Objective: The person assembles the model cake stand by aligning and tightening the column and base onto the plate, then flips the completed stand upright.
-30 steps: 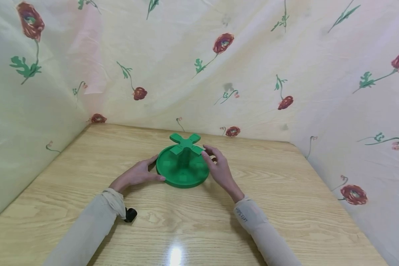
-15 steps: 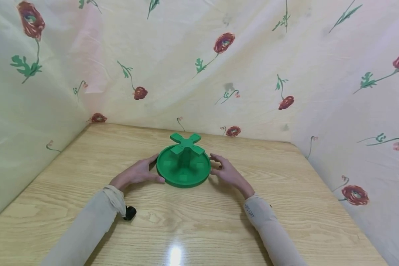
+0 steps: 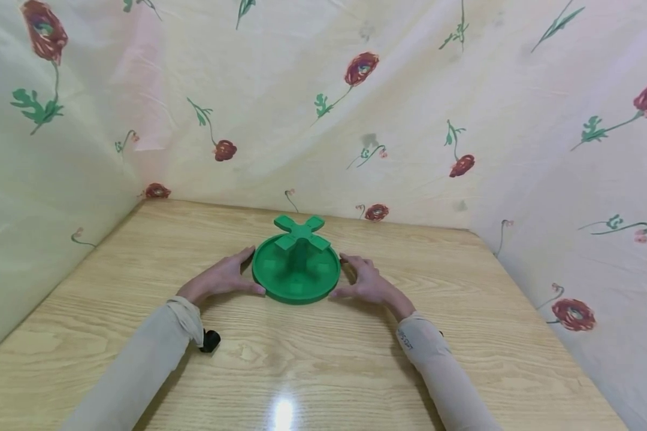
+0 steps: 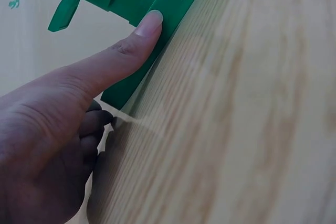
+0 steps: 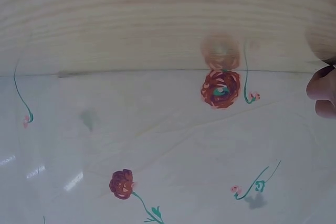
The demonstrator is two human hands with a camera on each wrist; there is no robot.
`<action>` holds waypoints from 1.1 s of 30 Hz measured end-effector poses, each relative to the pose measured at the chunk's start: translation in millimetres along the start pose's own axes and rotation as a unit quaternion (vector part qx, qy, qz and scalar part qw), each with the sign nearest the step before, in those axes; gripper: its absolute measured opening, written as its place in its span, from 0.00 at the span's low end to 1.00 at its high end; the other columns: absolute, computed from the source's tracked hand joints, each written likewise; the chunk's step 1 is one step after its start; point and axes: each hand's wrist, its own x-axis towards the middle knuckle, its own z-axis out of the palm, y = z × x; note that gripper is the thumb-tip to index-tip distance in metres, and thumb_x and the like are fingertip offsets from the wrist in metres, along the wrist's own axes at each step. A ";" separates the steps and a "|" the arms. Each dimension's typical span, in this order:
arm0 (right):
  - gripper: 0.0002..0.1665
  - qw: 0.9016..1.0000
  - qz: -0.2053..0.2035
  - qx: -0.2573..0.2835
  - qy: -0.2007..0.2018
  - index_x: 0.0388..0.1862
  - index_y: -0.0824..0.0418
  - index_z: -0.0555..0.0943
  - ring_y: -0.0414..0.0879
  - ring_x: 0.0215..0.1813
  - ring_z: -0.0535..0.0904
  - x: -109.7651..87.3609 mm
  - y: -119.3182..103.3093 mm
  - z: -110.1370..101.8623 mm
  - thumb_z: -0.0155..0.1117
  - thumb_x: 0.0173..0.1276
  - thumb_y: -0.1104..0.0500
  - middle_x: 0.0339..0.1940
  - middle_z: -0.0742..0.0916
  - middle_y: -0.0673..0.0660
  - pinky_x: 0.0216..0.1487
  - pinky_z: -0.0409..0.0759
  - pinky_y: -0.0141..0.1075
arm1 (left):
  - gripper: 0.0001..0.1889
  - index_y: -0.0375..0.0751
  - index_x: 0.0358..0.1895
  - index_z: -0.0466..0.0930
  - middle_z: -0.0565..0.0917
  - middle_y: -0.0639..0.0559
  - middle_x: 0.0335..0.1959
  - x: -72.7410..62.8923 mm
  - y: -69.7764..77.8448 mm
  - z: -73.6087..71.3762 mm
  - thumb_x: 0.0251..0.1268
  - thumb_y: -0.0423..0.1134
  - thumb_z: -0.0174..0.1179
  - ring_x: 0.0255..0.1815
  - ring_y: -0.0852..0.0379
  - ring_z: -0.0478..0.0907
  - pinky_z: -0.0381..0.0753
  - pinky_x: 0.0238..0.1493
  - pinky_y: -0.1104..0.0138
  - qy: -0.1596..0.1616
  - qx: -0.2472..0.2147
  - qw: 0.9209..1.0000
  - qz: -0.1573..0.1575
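A green round stand is on the wooden table, with a shallow raised rim, a central post and a four-armed cross on top. My left hand grips the rim on its left side, thumb at the front and fingers toward the back. In the left wrist view the thumb presses on the outer edge of the base, the other fingers being curled below it. On the right side my right hand holds the rim between thumb and fingers. Only a bit of its fingertips shows in the right wrist view.
The wooden table meets a flower-printed sheet hanging behind and along both sides. A small black object sticks out at the left sleeve's cuff.
My right hand has left the cross's front right arm, moved down and outward, then closed in on the rim's right side. The left hand stays at the rim.
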 end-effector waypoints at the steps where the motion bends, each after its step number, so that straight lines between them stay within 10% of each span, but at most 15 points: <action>1: 0.65 1.000 0.002 -0.008 -0.002 0.84 0.63 0.57 0.66 0.78 0.52 0.5 0.3 0.4 0.80 0.58 0.39 0.80 0.66 0.64 0.72 0.56 0.70 | 0.66 0.24 0.81 0.43 0.49 0.29 0.82 0.1 0.1 -0.2 0.55 0.57 0.79 0.81 0.32 0.47 0.55 0.76 0.42 -0.001 -0.001 1.000 0.002; 25: 0.61 1.000 0.003 -0.017 0.001 0.82 0.62 0.60 0.66 0.79 0.51 3.6 -2.4 6.7 0.81 0.60 0.41 0.81 0.63 0.63 0.73 0.50 0.69 | 0.61 0.31 0.83 0.49 0.57 0.32 0.81 1.8 -2.0 1.1 0.56 0.54 0.79 0.81 0.35 0.51 0.56 0.76 0.42 0.001 -0.038 0.999 0.024; 33: 0.51 0.987 0.000 0.159 0.003 0.83 0.61 0.59 0.65 0.82 0.52 2.0 -3.7 -3.9 0.74 0.70 0.49 0.83 0.61 0.64 0.76 0.55 0.63 | 0.51 0.33 0.82 0.54 0.62 0.35 0.79 2.4 2.4 -0.2 0.65 0.54 0.73 0.79 0.38 0.59 0.61 0.75 0.45 0.037 -0.103 0.994 0.021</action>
